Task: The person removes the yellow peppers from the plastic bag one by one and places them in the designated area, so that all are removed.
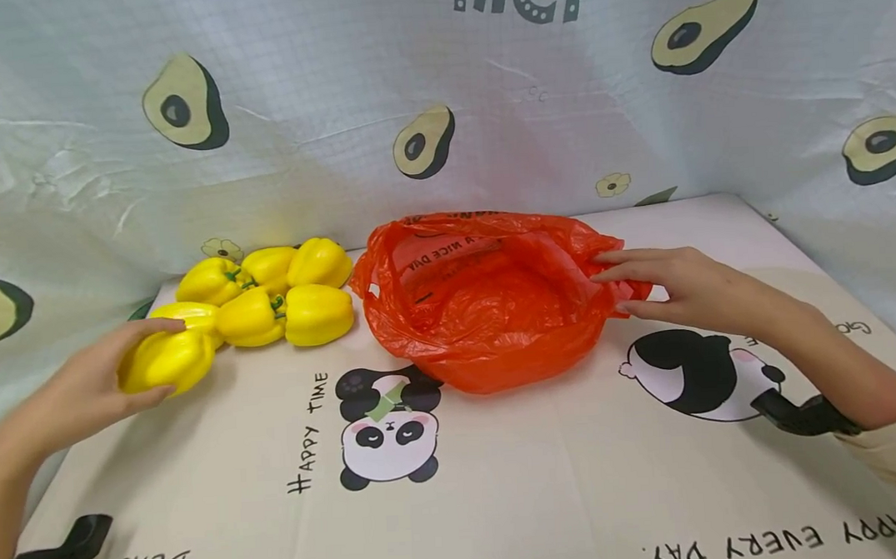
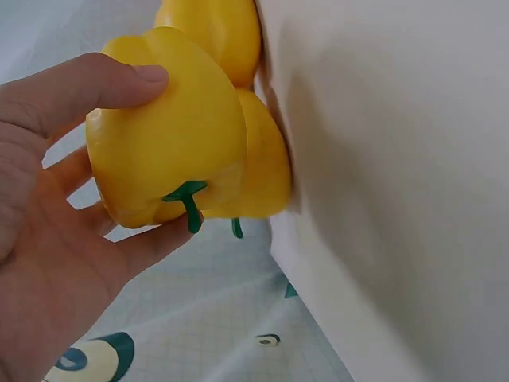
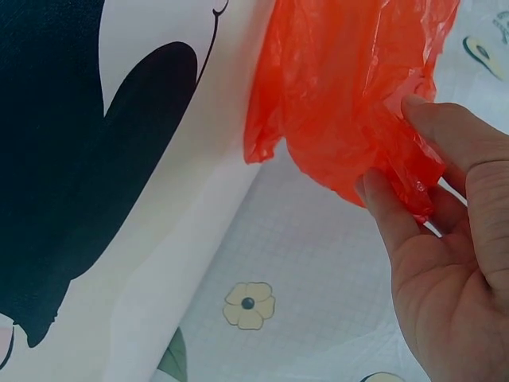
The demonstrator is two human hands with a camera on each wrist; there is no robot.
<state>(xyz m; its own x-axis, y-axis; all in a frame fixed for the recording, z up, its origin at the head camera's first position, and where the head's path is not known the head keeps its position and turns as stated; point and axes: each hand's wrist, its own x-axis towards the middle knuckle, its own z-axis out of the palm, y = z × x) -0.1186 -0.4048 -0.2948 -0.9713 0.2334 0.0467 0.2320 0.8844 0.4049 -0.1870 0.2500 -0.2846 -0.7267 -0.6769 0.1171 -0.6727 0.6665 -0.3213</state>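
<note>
At the left of the head view, my left hand [image 1: 85, 383] grips a yellow bell pepper [image 1: 168, 362] between thumb and fingers. The left wrist view shows this bell pepper [image 2: 163, 127] with its green stem, raised off the table, other peppers just behind it. A red plastic bag [image 1: 497, 365] stands with its mouth spread wide near the middle; no peppers show inside. My right hand [image 1: 692, 290] holds the bag's right edge, thumb on one side and fingers on the other, as the right wrist view shows on the crumpled red plastic [image 3: 350, 103].
Several yellow bell peppers [image 1: 318, 314] lie clustered at the back left, close beside the bag. The table [image 1: 517, 477] has a cover printed with pandas and lettering. Behind it hangs a pale curtain [image 1: 300, 169] with avocado prints.
</note>
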